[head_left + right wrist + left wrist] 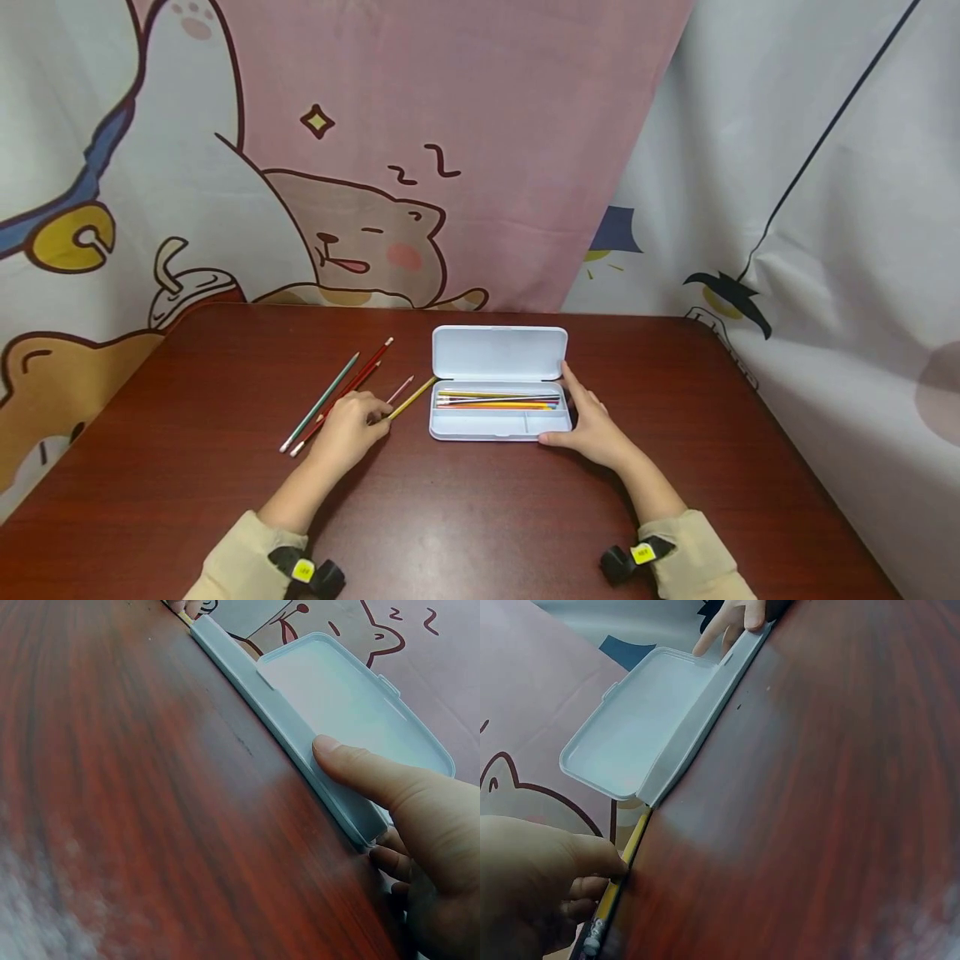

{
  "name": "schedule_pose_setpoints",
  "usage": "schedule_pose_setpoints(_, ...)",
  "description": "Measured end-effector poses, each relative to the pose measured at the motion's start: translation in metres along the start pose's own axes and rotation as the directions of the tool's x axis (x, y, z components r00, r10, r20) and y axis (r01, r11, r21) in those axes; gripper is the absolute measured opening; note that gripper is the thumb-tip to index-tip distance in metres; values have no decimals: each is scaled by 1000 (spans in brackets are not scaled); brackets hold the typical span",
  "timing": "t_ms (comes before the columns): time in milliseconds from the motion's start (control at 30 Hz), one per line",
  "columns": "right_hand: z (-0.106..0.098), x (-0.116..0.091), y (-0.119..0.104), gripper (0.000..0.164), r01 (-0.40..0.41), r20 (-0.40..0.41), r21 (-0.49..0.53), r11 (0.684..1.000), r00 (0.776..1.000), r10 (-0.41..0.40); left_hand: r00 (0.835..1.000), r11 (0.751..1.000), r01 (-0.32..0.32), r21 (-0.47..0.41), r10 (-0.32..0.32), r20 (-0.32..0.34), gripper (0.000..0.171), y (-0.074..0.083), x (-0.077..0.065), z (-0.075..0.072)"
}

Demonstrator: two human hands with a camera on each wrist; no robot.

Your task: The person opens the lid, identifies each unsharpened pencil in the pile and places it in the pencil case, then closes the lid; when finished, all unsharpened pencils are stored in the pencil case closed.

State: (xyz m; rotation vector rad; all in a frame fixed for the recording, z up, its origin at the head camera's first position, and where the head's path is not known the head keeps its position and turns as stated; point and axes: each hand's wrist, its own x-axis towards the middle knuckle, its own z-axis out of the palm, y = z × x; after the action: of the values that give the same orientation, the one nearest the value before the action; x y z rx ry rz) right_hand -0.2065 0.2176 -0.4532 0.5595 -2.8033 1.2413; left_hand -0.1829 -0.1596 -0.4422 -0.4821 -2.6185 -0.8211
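A white pencil case [480,427] lies with its lid [498,352] raised, and several pencils [495,400] rest inside. My left hand [352,429] pinches a yellow pencil [412,398] left of the case; the pencil's far tip reaches the case's left side. At the case's right end, my right hand [596,429] holds the corner, thumb on the front edge and fingers along the side. In the right wrist view, the thumb [352,761] presses on the case's rim. A pink pencil [400,389] lies just beyond my left fingers, partly hidden by them.
Left of my left hand, a green pencil [320,402] and red pencils [367,367] lie slanted on the brown table [465,517]. A printed cloth [517,167] hangs along the table's back edge. More cloth [847,208] hangs to the right.
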Motion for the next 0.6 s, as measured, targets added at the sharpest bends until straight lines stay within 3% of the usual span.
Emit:
schedule_pose_setpoints(333,0,0,1,120,-5,5,0,1000,1000,5,999,998,52,42,-53,14,8,-1,-1,0)
schedule_pose_setpoints(600,0,0,0,120,-3,3,0,1000,1000,3,998,997,66,44,-64,-28,9,-3,-2,2)
